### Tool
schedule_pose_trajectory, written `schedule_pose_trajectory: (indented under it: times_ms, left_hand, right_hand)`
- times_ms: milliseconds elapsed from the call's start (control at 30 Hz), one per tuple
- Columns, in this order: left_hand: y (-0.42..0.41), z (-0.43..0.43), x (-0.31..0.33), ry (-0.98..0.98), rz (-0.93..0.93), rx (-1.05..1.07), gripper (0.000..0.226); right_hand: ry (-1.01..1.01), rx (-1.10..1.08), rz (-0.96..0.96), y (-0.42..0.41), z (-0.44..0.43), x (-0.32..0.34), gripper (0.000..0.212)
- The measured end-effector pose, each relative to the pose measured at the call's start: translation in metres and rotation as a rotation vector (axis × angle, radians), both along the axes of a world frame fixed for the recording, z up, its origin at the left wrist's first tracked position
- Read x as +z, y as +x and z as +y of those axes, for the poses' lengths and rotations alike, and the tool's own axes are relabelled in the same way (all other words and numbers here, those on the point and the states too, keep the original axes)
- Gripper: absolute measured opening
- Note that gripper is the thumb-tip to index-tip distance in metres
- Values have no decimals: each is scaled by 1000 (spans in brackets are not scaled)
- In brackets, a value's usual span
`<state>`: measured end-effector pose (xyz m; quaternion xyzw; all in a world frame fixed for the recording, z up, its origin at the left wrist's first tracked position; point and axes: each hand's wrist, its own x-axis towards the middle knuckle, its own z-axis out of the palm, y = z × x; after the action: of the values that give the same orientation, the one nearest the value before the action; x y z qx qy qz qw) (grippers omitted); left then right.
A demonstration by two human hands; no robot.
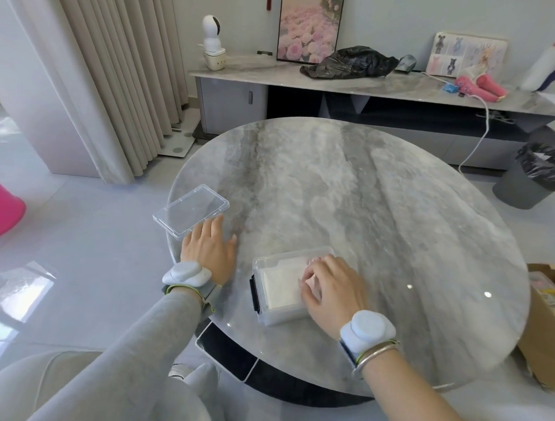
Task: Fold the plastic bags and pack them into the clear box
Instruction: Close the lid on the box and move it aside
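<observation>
Bags (279,283) sit folded inside clear box (274,318) near table (365,198) edge. Right hand (327,285) rests on them, fingers bent; pressing or pinching, can't tell. Left hand (209,248) flat, unclenched, fingertips at lid (190,211). Keep bags compressed, seat lid square.

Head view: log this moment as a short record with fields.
surface: round marble table
box: clear box, open, near front edge
contents: white folded bags inside
lid: off, lying left of the box
left hand: flat on the table, fingertips at the lid
right hand: bent fingers on the bags, grip unclear
</observation>
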<state>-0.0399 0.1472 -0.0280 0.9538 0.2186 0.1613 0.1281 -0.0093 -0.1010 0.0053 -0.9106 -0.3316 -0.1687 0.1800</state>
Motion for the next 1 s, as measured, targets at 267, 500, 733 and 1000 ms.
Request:
schedule_pose_trajectory:
  times_ms: [267,500,733,1000]
  left_hand:
    - [0,36,-36,104,375,62,60]
    - [-6,28,-42,107,359,17,62]
    - [-1,36,-39,207,295,0,61]
    - [-7,32,-40,146,312,34,68]
  right_hand:
    - [-47,246,-65,-3,4,-2,28]
    - [-111,296,36,-12,2,-9,57]
    - [-122,285,89,-15,2,-12,58]
    - [-130,256,68,-18,2,-20,54]
